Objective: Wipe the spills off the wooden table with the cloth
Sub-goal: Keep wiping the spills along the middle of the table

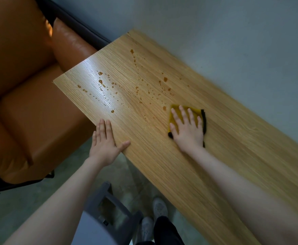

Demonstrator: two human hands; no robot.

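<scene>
One wooden table (215,147) is running across the view from the upper left to the lower right, and two bare hands are lying on it. The right hand (187,128) is pressing flat on one cloth (197,112), with all five fingers straight and spread; it is not gripping the cloth, only holding it down against the wood. The cloth is yellow with a black border (204,121) and is lying near the middle of the tabletop, well away from both long edges. The left hand (105,142) is also open and flat, with its fingers close together; it is resting on the near long edge of the table, the thumb lying on the wood and the palm hanging partly beyond the edge.

The spills (139,89) are many small brown drops and a few larger blots, too many to count exactly. They are spreading over the far-left part of the table, from just beside the fingertips of the right hand up toward the short end. One blot (164,108) is sitting just left of the cloth. The wood to the right of the cloth is showing no drops.

Beside the short end of the table one orange leather sofa (21,85) is standing close, touching or nearly touching the table's corner. Along the far long edge only grey floor (233,41) is showing. Below the near edge, one grey stool (109,206) and two light shoes (159,207) are visible.
</scene>
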